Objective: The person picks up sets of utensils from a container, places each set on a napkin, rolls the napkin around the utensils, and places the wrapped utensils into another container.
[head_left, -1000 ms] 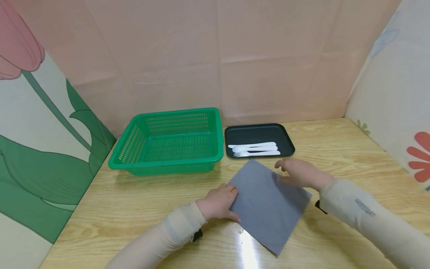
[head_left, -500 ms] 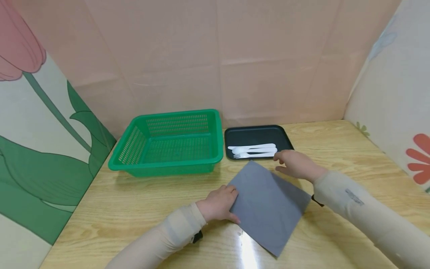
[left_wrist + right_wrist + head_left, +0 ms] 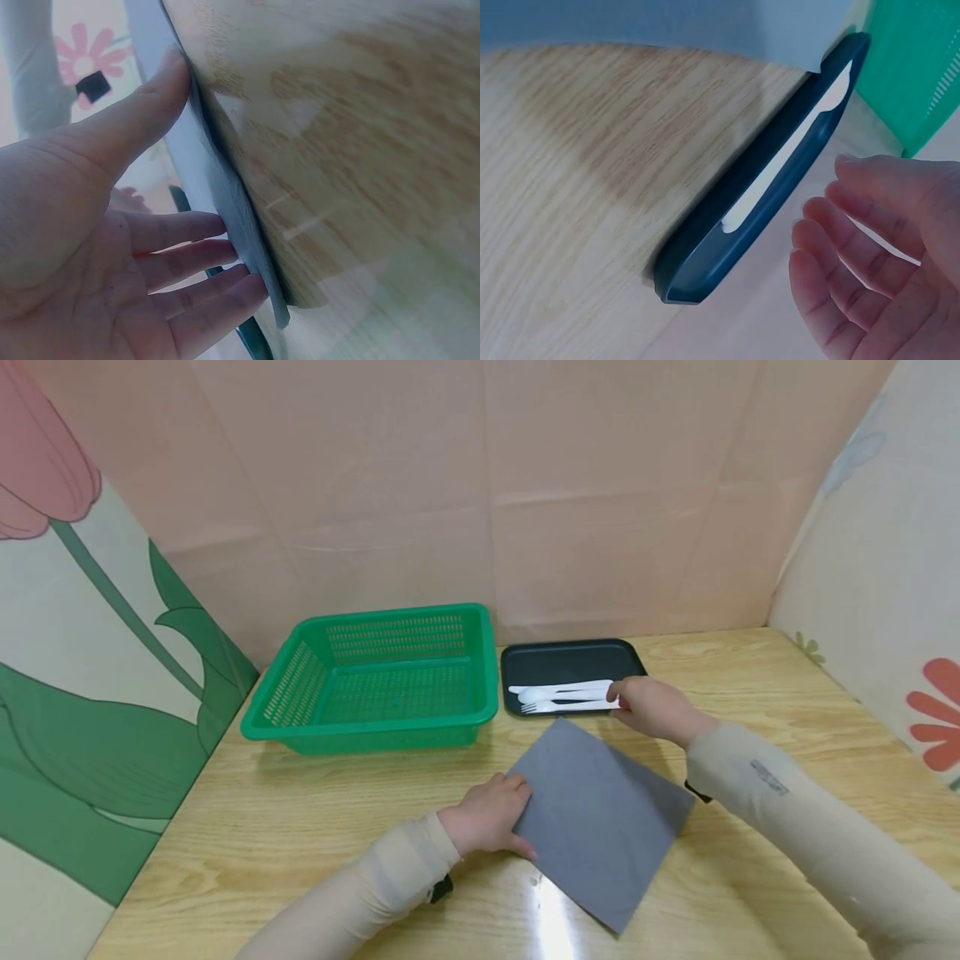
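A square grey cloth-like sheet [image 3: 600,827] lies turned cornerwise on the table. At its left edge my left hand [image 3: 486,810] rests, thumb and fingers spread; the left wrist view shows the fingertips on the sheet's edge [image 3: 232,187]. Beyond the sheet's far corner is a black tray [image 3: 573,658] bearing a white plastic knife [image 3: 558,686], spoon [image 3: 534,695] and fork [image 3: 558,706]. My right hand [image 3: 656,708] is at the tray's right front corner, fingertips right at the handle ends. In the right wrist view its loosely bent fingers [image 3: 855,247] have nothing between them.
Left of the tray stands a green plastic basket [image 3: 405,724] with slotted walls. The wooden table [image 3: 337,802] backs onto a pink-beige curtain-like sheet [image 3: 480,510]. Flower-printed panels [image 3: 885,568] flank both sides.
My right hand has moved from over the sheet's right part up and left to the cutlery handles on the tray. The left hand and the sheet have stayed in place.
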`<act>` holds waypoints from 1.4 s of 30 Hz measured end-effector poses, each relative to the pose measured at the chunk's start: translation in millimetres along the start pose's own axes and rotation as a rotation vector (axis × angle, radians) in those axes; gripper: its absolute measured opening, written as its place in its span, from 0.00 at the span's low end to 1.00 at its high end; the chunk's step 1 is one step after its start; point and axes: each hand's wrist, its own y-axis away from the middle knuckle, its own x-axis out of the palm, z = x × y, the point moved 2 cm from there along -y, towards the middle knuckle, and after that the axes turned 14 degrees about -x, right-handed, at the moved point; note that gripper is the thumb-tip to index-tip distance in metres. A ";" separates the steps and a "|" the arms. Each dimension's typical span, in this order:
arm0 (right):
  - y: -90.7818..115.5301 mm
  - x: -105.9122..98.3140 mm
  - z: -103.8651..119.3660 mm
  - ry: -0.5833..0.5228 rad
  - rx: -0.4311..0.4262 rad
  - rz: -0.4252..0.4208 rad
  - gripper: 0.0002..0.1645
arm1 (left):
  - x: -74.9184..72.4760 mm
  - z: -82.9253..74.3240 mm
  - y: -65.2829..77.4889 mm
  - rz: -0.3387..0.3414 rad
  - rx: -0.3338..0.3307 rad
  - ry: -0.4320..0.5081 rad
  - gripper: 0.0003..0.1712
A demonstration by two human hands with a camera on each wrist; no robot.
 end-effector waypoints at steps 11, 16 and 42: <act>-11.0 2.6 -4.6 0.026 0.020 -0.004 0.10 | -1.9 -0.5 0.5 0.011 0.001 -0.001 0.46; -16.3 4.2 -7.8 0.036 0.021 -0.002 0.10 | -1.9 -0.5 0.3 0.010 0.003 -0.006 0.46; -38.4 19.0 -10.3 0.079 0.028 0.031 0.07 | -1.2 -0.1 -0.6 -0.006 0.011 -0.004 0.45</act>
